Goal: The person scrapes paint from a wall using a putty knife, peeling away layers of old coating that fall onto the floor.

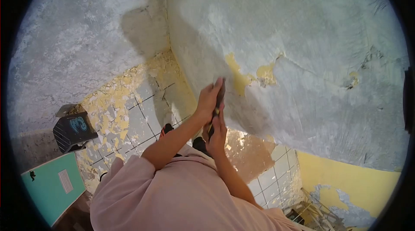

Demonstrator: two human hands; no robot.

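Note:
Both of my hands are closed around a dark scraper (221,94) in front of the wall. My left hand (207,101) grips it near the upper end, close to the wall surface. Lower down, my right hand (216,139) is wrapped around the handle. The grey wall (302,32) is mostly bare of paint. Just right of the scraper's upper end, a patch of yellow paint (236,76) clings to it. Whether the blade touches the wall is hard to make out.
Yellow paint flakes (119,101) litter the tiled floor (145,107) along the left wall. A black step stool (74,131) and a teal panel (54,185) stand at left. Low at right are a yellow-painted wall (346,159) and a heap of sticks (317,213).

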